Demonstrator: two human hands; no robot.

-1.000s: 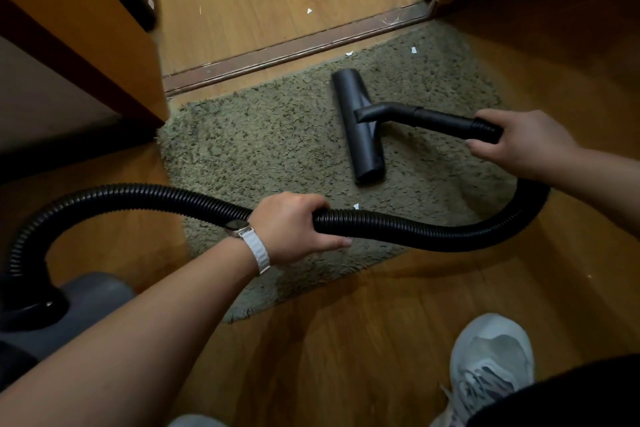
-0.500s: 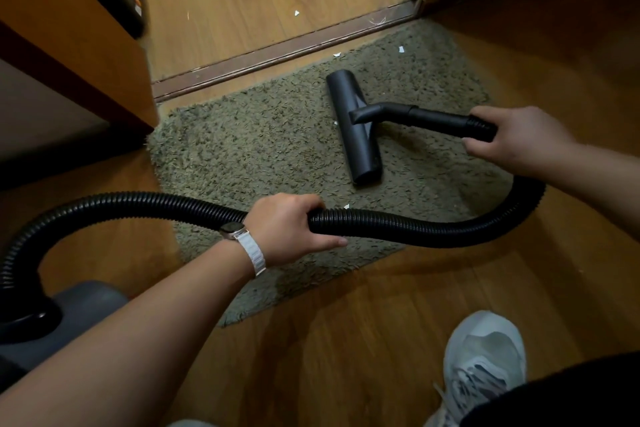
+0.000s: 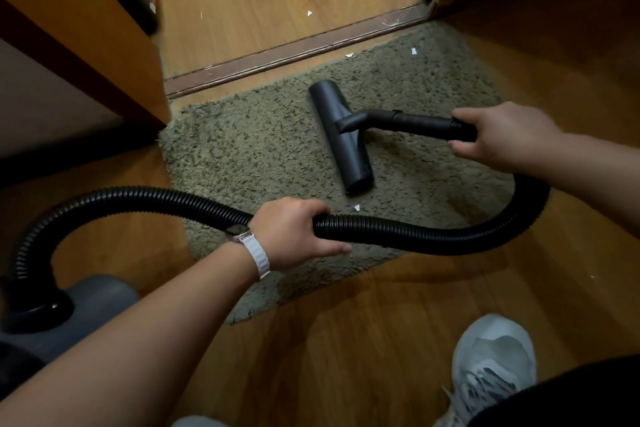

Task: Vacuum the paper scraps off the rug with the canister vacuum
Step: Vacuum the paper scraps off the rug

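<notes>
Nozzle [image 3: 341, 139] on rug [image 3: 249, 156] (scrap [image 3: 356, 207] just behind); canister [image 3: 86, 302] left.

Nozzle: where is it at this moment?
In the head view the nozzle lies on the rug, right of centre, with the right hand gripping its tube. A paper scrap lies just beyond its near end.
</notes>
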